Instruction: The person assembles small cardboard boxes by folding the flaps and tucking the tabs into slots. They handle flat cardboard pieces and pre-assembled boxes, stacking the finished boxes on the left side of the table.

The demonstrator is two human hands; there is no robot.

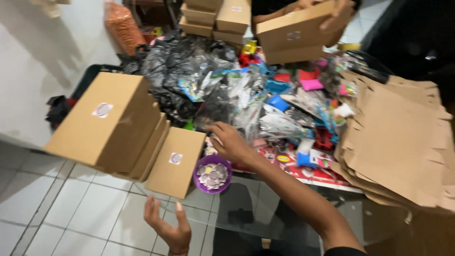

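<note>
My right hand (231, 143) reaches forward over the glass table (265, 213) to a heap of clear plastic packets with small colourful items (279, 109). Its fingers curl against the packets, and blur hides whether they grip one. Just below it sits a purple bowl (212, 174) filled with round stickers. My left hand (169, 228) hovers low at the bottom edge, palm up, fingers apart and holding nothing. It is below a closed brown cardboard box (176, 162) with a round sticker.
A larger stickered box (102, 124) stands on other boxes at left. Flat cardboard blanks (398, 142) are stacked at right. Black plastic bags (182, 61) and an orange bag (124, 26) lie behind. Another person's hands hold a box (296, 31) at the top, beside stacked boxes (215, 16).
</note>
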